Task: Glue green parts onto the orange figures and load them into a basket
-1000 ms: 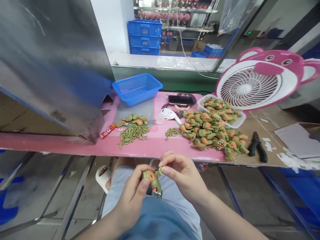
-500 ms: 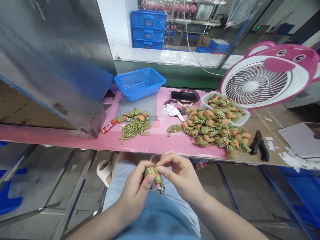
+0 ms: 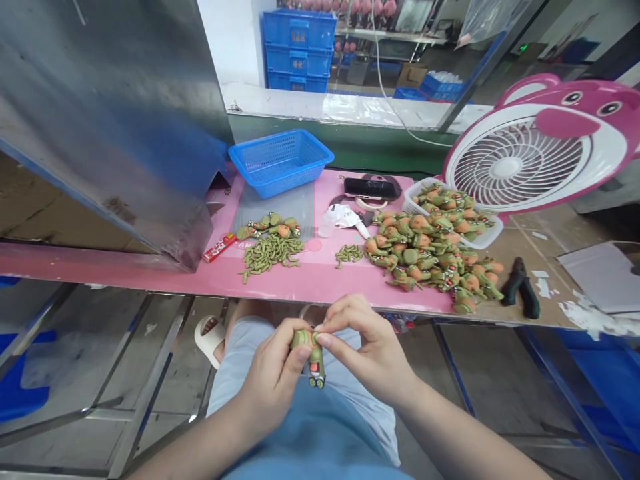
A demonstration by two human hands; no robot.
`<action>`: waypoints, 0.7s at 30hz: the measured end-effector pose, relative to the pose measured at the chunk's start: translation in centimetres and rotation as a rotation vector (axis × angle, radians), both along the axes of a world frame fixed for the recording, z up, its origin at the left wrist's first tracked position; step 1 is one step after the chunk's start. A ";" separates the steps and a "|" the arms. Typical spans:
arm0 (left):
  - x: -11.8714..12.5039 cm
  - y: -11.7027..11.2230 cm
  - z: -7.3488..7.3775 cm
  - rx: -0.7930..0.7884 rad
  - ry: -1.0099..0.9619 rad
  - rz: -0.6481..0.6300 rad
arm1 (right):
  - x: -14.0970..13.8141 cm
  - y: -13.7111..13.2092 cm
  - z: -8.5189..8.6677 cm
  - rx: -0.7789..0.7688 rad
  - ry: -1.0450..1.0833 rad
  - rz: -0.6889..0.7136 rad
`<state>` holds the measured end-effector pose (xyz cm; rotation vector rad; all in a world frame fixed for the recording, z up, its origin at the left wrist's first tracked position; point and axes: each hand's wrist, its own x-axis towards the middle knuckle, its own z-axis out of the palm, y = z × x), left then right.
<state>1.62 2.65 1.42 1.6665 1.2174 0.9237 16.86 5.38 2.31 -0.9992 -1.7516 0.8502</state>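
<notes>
A small green and orange toy figure [image 3: 315,360], with round eyes at its lower end, is held over my lap. My left hand [image 3: 274,370] is closed around its left side, thumb on the front. The thumb and fingertips of my right hand [image 3: 363,343] pinch at its upper right; whether a small part sits between them is hidden. On the table ahead lie a heap of small curved green pieces [image 3: 270,257] and a smaller pile of the same pieces [image 3: 349,254]. Several green and orange toy bodies [image 3: 275,225] lie behind the larger heap.
A large pile of toy figures [image 3: 425,250] spills from a white basket [image 3: 493,233] at the right. Beyond are black-handled pliers [image 3: 520,290] and a pink fan [image 3: 505,167]. A blue basket [image 3: 283,177], a phone [image 3: 370,189] and a metal cabinet [image 3: 150,133] stand behind and left.
The toy figure has turned slightly, its eyed end swinging a little left. Both hands keep their hold, the right hand shifting slightly. The camera view has moved a little.
</notes>
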 end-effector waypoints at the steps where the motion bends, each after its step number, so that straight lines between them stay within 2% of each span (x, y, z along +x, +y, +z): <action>1: 0.0 0.0 0.0 0.026 0.015 0.000 | 0.0 0.0 0.0 -0.006 0.005 -0.003; 8: 0.1 0.0 0.1 0.174 0.103 0.018 | -0.8 -0.8 0.6 0.031 -0.007 -0.075; 21: 0.2 0.0 0.1 0.145 0.101 0.034 | -1.1 -1.3 0.7 0.062 -0.031 -0.119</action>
